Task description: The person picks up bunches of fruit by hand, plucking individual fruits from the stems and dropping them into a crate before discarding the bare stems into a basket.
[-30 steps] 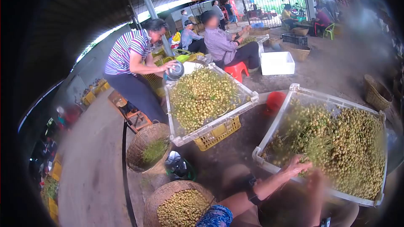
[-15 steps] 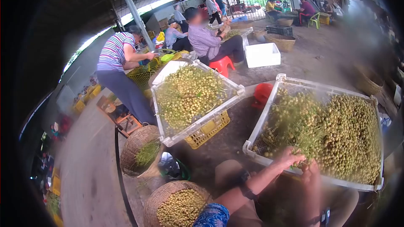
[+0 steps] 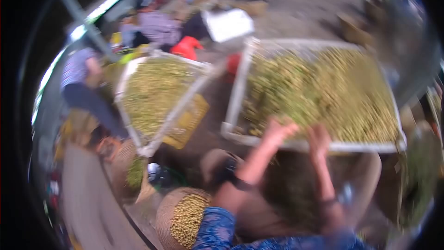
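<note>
2 fruit crates [image 3: 238, 92], concrete floor [image 3: 300, 14], left hand [image 3: 279, 132], right hand [image 3: 319, 139] at rim, grip unclear

yellow-green fruit [image 3: 323, 92], white crate [image 3: 233, 111], blue patterned sleeve [image 3: 215, 231]

Both hands [image 3: 296, 136] and fruit [image 3: 323, 92] motion-blurred

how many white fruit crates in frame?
2. Left crate sits centre-left; right crate is at right, left hand and right hand at its near rim. Blur may hide others behind.
</note>
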A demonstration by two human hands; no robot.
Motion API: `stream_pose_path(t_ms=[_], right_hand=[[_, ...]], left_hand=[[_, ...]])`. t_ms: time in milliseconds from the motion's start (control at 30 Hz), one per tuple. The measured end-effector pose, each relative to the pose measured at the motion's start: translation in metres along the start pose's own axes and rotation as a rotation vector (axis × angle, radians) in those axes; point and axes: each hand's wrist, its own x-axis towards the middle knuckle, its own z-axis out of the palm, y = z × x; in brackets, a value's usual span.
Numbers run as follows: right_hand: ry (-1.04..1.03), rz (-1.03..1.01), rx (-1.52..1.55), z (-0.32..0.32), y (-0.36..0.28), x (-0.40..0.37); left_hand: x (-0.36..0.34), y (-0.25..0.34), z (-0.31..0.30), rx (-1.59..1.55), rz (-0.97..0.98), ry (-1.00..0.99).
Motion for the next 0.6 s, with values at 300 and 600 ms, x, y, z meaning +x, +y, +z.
stream_pose_path(t_ms=[300, 600], right_hand=[[-0.323, 0.65, 1.103, -0.023, -0.006, 0.013], [-0.446, 0.472, 0.72, -0.018, -0.019, 0.014]], left_hand=[[0.006, 0.007, -0.01, -0.243, -0.038, -0.158], [0.002, 0.007, 0.001, -0.021, -0.118, 0.013]])
